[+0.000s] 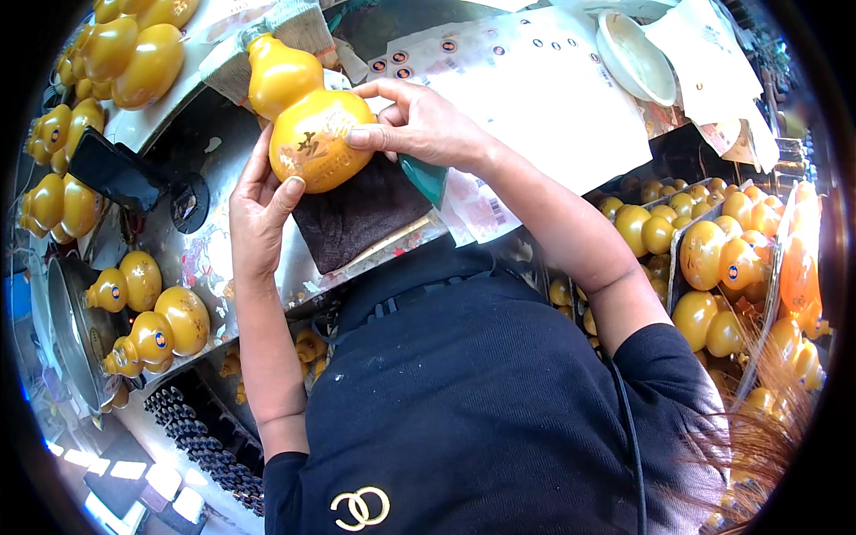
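A yellow gourd-shaped bottle [294, 143] with gold characters on its lower bulb lies tilted at the table's far side, its neck by a pad wrapped in grey cloth [299, 27]. My left hand [257, 209] is closed around the left and near side of the lower bulb, thumb in front. From the right, my right hand [419, 125] presses its thumb on the bulb, its index finger along the upper edge. Just below that hand a teal flat piece [423, 181] shows; whether the hand touches it cannot be told. A dark folded cloth [357, 218] lies under the bottle.
Sheets of small stickers [535, 98] cover the right of the table, with a pale oval bowl [635, 58] on them. A dark phone-like slab on a stand [116, 169] is at left. Several more gourd bottles [169, 325] stand left; crates of them [704, 254] stand right.
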{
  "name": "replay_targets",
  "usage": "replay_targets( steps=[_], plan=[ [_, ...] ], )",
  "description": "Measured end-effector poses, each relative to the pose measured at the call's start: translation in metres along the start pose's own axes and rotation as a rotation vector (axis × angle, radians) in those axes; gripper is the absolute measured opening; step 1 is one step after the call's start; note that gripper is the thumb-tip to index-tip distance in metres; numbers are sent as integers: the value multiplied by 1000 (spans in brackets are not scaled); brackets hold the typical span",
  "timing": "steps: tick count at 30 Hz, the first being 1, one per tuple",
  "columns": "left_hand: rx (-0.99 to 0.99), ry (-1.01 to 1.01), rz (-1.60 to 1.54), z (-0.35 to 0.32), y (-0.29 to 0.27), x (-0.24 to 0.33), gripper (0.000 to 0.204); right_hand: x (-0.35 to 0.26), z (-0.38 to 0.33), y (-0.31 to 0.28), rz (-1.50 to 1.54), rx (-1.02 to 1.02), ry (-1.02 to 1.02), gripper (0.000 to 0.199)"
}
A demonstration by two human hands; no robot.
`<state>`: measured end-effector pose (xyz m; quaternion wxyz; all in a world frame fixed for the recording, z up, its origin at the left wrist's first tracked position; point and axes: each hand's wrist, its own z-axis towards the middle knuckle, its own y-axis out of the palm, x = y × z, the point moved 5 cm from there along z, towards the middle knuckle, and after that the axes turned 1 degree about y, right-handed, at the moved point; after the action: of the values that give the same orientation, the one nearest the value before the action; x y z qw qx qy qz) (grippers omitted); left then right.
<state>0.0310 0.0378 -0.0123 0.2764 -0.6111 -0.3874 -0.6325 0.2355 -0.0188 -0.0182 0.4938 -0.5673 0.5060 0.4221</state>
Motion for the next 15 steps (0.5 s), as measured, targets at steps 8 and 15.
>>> replay_targets(
  steps=[8, 15],
  plan=[
    [1, -10, 19, -1, 0, 1, 82, -4, -4, 2, 66, 6, -16, 84],
    [-54, -27, 59, -1, 0, 0, 82, -1, -4, 3, 87, 4, -18, 79]
  ],
)
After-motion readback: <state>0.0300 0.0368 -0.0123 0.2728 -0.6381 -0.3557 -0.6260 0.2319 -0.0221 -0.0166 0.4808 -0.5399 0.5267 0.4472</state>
